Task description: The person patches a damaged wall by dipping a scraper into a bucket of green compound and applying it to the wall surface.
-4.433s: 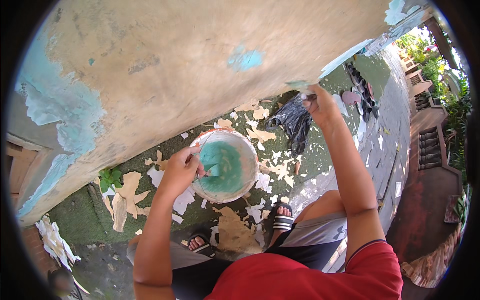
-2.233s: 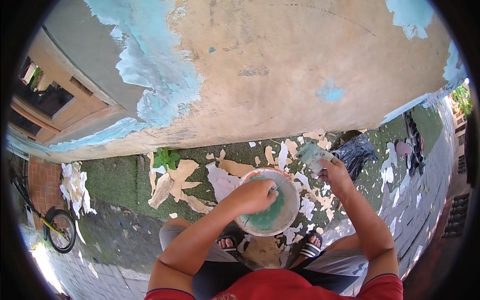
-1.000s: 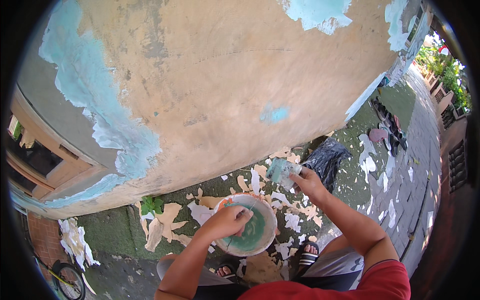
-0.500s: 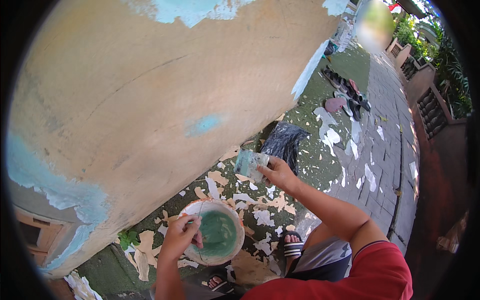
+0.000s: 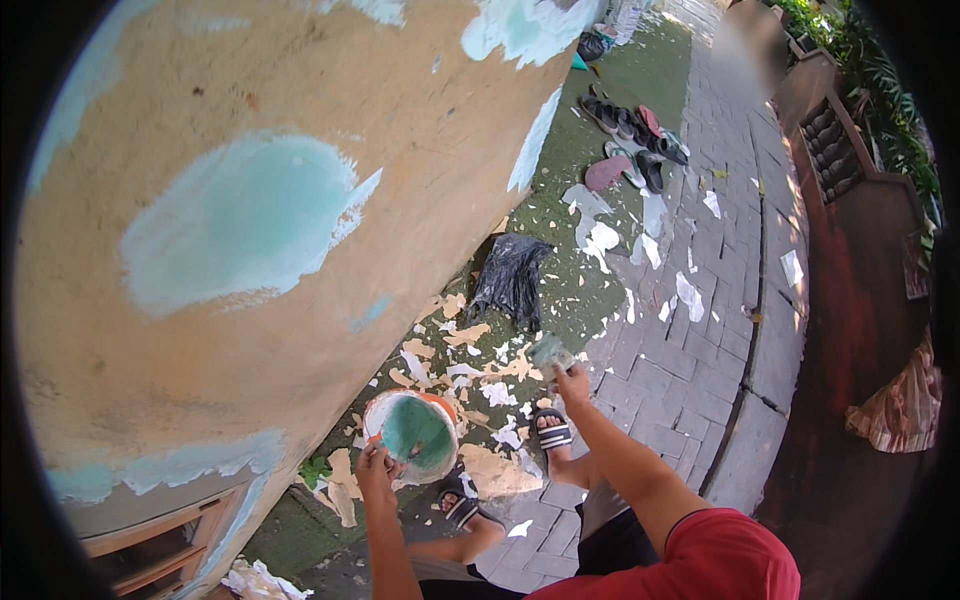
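My left hand (image 5: 376, 474) is closed at the near-left rim of a bucket (image 5: 368, 408), holding it by its handle or edge; the exact grip is too small to tell. The bucket is whitish with an orange outside, and pale green paste (image 5: 412, 425) coats its inside. Out to the right, my right hand (image 5: 572, 386) grips a flat, wide putty scraper (image 5: 549, 352) smeared with the same green. The scraper is apart from both bucket and wall (image 5: 400, 180). Across that tan wall run pale green-blue patches (image 5: 245, 215).
Peeled paint flakes (image 5: 497, 470) litter the mossy ground around my sandalled feet (image 5: 552, 430). A black plastic bag (image 5: 512, 278) lies by the wall's foot. Farther off are several shoes and sandals (image 5: 640, 140). Grey paving (image 5: 690, 370) runs along the right, beside a low reddish wall (image 5: 850, 330).
My view has shifted, showing more of the wall and its large green patch. The bucket now appears tilted, with my left hand at its rim. My right hand has moved with the scraper, nearer the paving.
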{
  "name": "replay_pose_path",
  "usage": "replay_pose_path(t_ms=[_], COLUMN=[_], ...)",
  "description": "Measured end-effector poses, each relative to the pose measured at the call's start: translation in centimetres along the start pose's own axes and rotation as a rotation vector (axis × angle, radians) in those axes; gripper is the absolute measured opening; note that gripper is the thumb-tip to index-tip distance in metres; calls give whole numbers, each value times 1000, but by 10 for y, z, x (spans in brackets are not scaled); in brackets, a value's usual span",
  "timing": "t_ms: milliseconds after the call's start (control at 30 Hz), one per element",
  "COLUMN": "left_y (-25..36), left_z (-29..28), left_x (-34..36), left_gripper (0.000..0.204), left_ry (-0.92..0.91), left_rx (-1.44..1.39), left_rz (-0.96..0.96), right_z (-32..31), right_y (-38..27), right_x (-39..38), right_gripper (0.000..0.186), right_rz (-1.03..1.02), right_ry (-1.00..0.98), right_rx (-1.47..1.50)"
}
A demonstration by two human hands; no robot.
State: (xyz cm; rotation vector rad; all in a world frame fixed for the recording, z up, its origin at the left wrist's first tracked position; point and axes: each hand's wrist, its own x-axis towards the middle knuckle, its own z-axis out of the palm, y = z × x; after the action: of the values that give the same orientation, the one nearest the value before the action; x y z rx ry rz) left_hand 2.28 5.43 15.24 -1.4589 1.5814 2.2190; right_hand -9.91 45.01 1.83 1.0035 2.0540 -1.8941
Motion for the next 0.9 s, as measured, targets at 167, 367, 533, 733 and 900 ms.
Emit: replay_pose_path(t_ms=[167, 367, 533, 733, 900], left_y=[39, 80, 136, 160, 184], left_z=[-21, -73, -97, -164, -182], left_x=[-53, -98, -131, -148, -195], left_gripper=[16, 20, 14, 15, 11], left_ry=[64, 200, 197, 287, 304], left_rx=[-41, 71, 152, 97, 172], left_rz=[-50, -67, -119, -211, -125], right_z=[-130, -194, -156, -58, 23], right_y=[-66, -138, -181, -302, -349], right_x=[-63, -158, -201, -159, -48], right_gripper=[27, 28, 30, 27, 25], right_rz=[85, 36, 20, -167, -339], right_ry=[142, 101, 103, 92, 182], right_rx=[-24, -71, 228, 104, 193])
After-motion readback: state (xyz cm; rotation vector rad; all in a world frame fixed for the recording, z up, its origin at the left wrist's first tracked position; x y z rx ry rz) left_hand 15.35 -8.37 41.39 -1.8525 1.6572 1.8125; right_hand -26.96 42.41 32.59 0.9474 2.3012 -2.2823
